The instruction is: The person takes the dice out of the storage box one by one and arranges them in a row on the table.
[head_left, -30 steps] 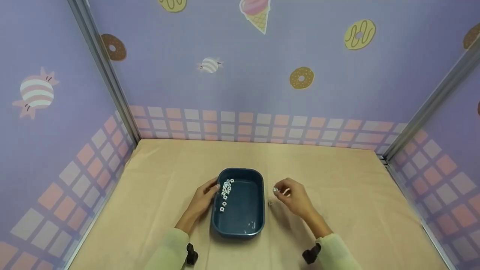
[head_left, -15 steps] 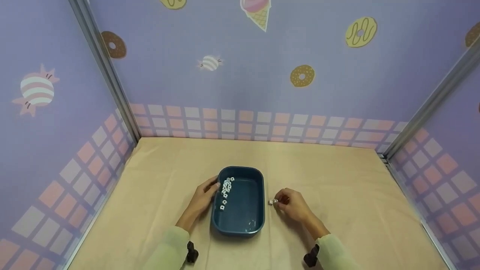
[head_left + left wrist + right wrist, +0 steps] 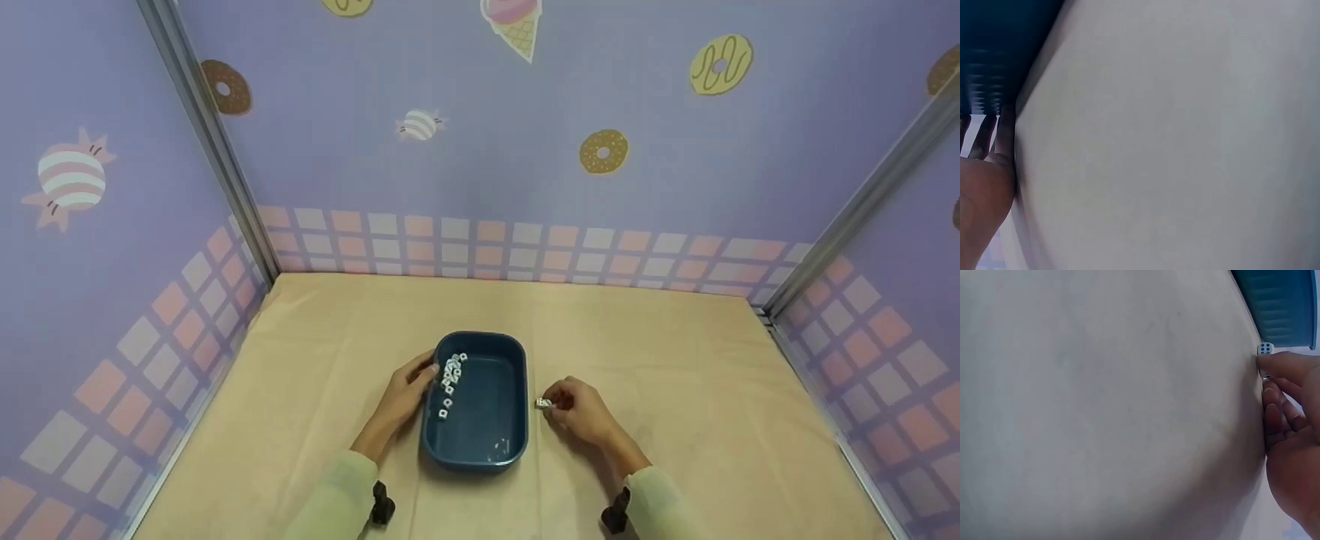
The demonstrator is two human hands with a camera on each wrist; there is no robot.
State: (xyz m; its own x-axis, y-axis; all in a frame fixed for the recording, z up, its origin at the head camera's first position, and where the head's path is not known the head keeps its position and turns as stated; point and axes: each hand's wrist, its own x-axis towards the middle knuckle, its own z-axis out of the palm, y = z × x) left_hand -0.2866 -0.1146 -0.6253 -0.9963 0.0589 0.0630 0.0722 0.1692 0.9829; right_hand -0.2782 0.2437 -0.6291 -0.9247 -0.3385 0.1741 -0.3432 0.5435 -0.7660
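Observation:
A deep blue rectangular container point(image 3: 487, 459) stands on the cloth-covered table, with several white dice point(image 3: 450, 375) along the left side of its floor. My left hand point(image 3: 405, 390) grips its left wall, thumb at the rim; in the left wrist view, fingers point(image 3: 985, 138) lie against the ribbed outside. To the right of the container, my right hand point(image 3: 583, 409) pinches a die at the tabletop. Right beside it sits another die point(image 3: 1265, 347), showing dark pips in the right wrist view. Thumb and fingertips partly hide the pinched die.
Beige cloth point(image 3: 675, 360) spreads around the container on both sides. Patterned purple walls point(image 3: 480, 172) enclose the table at the back, left and right, with grey metal posts point(image 3: 217, 142) at the corners. Dark wrist devices point(image 3: 382, 504) sit at both sleeves.
My right hand has come down from above the table with a die, then shifted slightly left against the other die. My left hand and the container stay put.

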